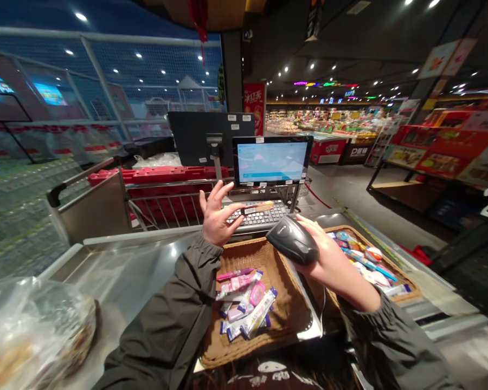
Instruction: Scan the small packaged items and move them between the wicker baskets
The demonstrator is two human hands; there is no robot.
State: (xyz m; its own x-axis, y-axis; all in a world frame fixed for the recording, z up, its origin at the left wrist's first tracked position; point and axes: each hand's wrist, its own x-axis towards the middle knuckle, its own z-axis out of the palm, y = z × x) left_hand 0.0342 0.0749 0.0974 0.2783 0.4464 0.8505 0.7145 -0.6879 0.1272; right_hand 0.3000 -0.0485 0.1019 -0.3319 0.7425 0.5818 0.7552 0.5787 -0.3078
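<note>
Between the thumb and index finger of my left hand (216,221) is a small slim packaged snack (263,207), dark at one end and tan at the other, with a white label. The other left fingers are spread upward. My right hand (331,260) grips a black handheld barcode scanner (293,239), its head angled toward the snack. Below both hands sits a brown wicker basket (287,309) with several white-and-purple wrapped sticks (260,314) and pink items (257,292). To the right, a second wicker basket (413,295) holds mixed colourful small goods (374,265).
Behind my hands are a keyboard (260,218), a lit screen (272,161) and the back of another monitor (191,138). Clear plastic bags (28,330) lie on the metal counter (134,276) at left. A metal cart (166,211) stands beyond; shelves (443,146) are at right.
</note>
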